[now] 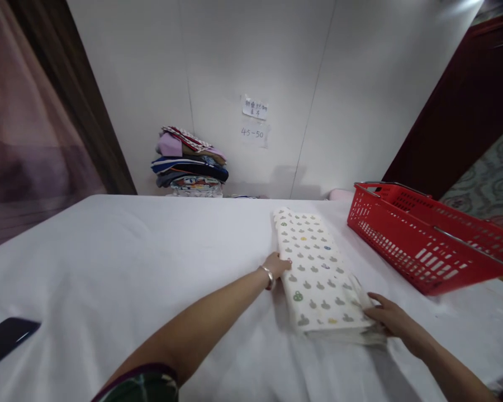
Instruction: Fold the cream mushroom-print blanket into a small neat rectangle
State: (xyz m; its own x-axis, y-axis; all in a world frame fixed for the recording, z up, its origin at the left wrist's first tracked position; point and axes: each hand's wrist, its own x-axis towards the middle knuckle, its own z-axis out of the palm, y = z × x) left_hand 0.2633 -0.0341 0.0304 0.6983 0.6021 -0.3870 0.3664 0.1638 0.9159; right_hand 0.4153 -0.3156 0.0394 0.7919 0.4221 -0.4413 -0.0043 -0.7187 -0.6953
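Note:
A folded cream cloth (312,265) with a small printed pattern lies lengthwise on the white-covered table (151,251), right of the middle. My left hand (279,264), with a silver bracelet at the wrist, grips the cloth's left edge, its fingers partly hidden beneath. At the near right corner my right hand (383,315) is closed on the cloth, thumb on top and the other fingers mostly out of sight under the layers. The near edge is slightly raised and blurred.
A red plastic basket (402,240) with metal handles stands on the right. Folded fabrics (190,162) are stacked by the back wall, left of two paper notes (255,120). A dark phone-like object (6,340) lies at the left edge.

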